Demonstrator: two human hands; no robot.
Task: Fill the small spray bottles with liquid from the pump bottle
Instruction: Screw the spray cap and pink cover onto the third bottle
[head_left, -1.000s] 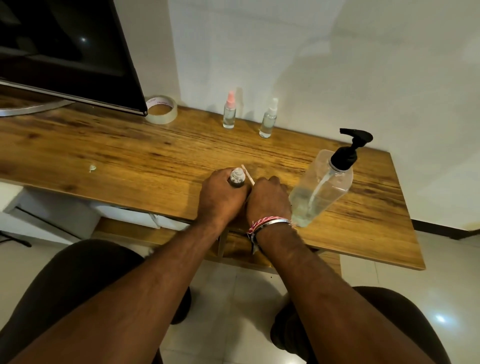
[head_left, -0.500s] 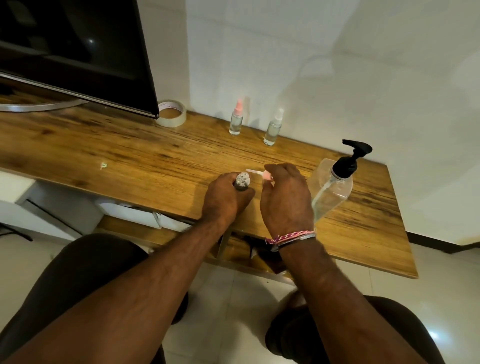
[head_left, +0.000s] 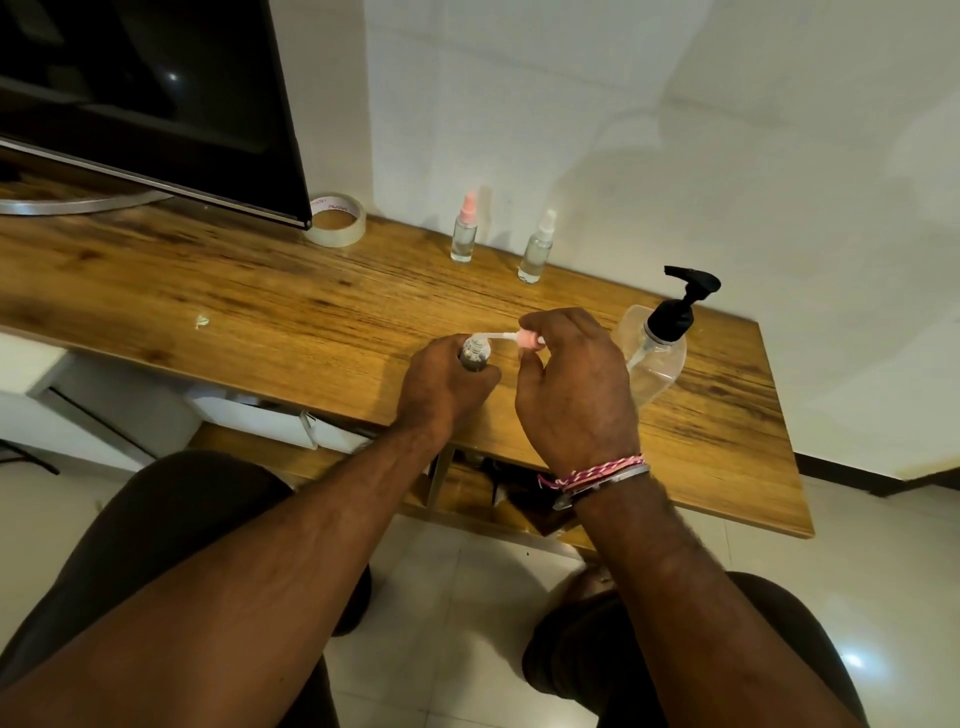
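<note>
My left hand (head_left: 441, 392) is wrapped around a small clear spray bottle (head_left: 475, 356) standing near the table's front edge. My right hand (head_left: 571, 384) pinches its pink spray top (head_left: 527, 340), held sideways, with the white dip tube reaching to the bottle's open mouth. The large clear pump bottle (head_left: 657, 353) with a black pump head stands just right of my right hand. Two more small spray bottles stand at the back by the wall: one with a pink top (head_left: 464, 235), one with a white top (head_left: 537, 253).
The wooden table (head_left: 260, 306) ends at its right edge near the pump bottle. A dark TV screen (head_left: 140, 98) fills the back left, with a roll of tape (head_left: 336, 219) beside it. A small scrap (head_left: 201, 321) lies on the table's left part. My knees sit below the front edge.
My right hand lifted up and away from the left hand, drawing the pink spray top and its tube out of the small bottle. The left hand stayed on the bottle.
</note>
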